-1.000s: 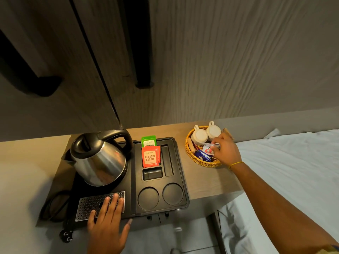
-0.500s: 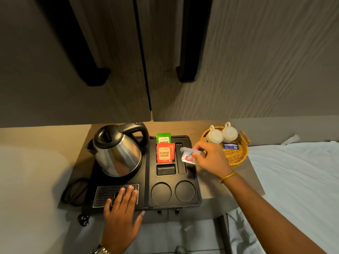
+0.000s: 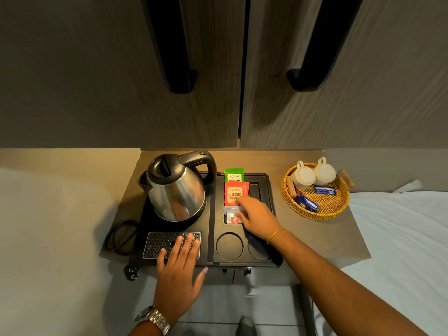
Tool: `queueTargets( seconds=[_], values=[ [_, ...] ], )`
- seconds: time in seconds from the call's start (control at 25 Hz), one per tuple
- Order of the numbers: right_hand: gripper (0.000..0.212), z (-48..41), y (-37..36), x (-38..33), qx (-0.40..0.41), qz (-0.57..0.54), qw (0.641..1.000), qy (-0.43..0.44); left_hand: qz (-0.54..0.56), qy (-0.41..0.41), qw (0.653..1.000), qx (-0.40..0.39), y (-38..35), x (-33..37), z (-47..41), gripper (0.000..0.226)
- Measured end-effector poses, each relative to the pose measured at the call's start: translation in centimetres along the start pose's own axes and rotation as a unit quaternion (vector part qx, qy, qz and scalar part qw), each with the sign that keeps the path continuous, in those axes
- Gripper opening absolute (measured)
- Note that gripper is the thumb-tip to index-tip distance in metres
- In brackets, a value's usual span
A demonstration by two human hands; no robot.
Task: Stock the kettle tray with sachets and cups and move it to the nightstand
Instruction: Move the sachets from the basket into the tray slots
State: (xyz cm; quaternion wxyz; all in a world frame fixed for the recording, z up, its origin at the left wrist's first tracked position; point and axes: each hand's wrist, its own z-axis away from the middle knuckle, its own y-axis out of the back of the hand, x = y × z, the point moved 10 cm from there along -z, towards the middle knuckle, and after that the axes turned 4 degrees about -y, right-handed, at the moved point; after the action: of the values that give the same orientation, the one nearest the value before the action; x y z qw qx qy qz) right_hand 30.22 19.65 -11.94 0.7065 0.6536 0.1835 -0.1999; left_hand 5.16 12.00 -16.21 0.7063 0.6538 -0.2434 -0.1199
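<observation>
A black kettle tray (image 3: 269, 187) sits on a wooden table, with a steel kettle (image 3: 177, 187) on its left half. A green sachet (image 3: 234, 174) and a red "Classic Assam" sachet (image 3: 234, 194) stand in its upper slots. My right hand (image 3: 257, 218) pinches a small white sachet (image 3: 232, 215) down in the small square compartment. My left hand (image 3: 180, 270) lies flat, fingers apart, on the tray's front edge over the perforated drip grid (image 3: 160, 242). Two round cup recesses (image 3: 229, 246) hold nothing. Two white cups (image 3: 312, 174) lie upside down in a wicker basket (image 3: 315, 214) to the right, beside blue sachets (image 3: 308, 203).
Wooden cabinet doors with black handles (image 3: 174, 52) rise behind the table. A white bed (image 3: 400, 238) lies to the right. The kettle's black cord (image 3: 121, 235) loops off the tray's left side, its plug (image 3: 131, 272) at the table's front edge.
My right hand carried the white sachet from the basket leftward and down into the tray's small compartment. My left hand stayed on the tray. The view tilted down.
</observation>
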Motion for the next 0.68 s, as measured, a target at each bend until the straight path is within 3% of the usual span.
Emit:
queueTargets(
  seconds=[0.2,0.4,0.56,0.68],
  values=[
    [0.045,0.2,0.0,0.1,-0.004,-0.020,1.000,0.001,0.002,-0.003,1.000,0.002,0.5,0.3,0.0,0.080],
    [0.045,1.0,1.3,0.3,0.018,-0.020,1.000,-0.008,-0.009,-0.009,1.000,0.016,0.7,0.6,0.2,0.081],
    [0.016,2.3,6.3,2.9,0.110,-0.049,0.993,-0.015,-0.035,-0.018,0.998,0.044,0.8,0.6,0.2,0.079],
    [0.008,3.9,11.6,8.0,0.198,-0.046,0.976,-0.078,-0.048,-0.020,0.996,0.068,0.9,0.8,0.1,0.080]
  ],
)
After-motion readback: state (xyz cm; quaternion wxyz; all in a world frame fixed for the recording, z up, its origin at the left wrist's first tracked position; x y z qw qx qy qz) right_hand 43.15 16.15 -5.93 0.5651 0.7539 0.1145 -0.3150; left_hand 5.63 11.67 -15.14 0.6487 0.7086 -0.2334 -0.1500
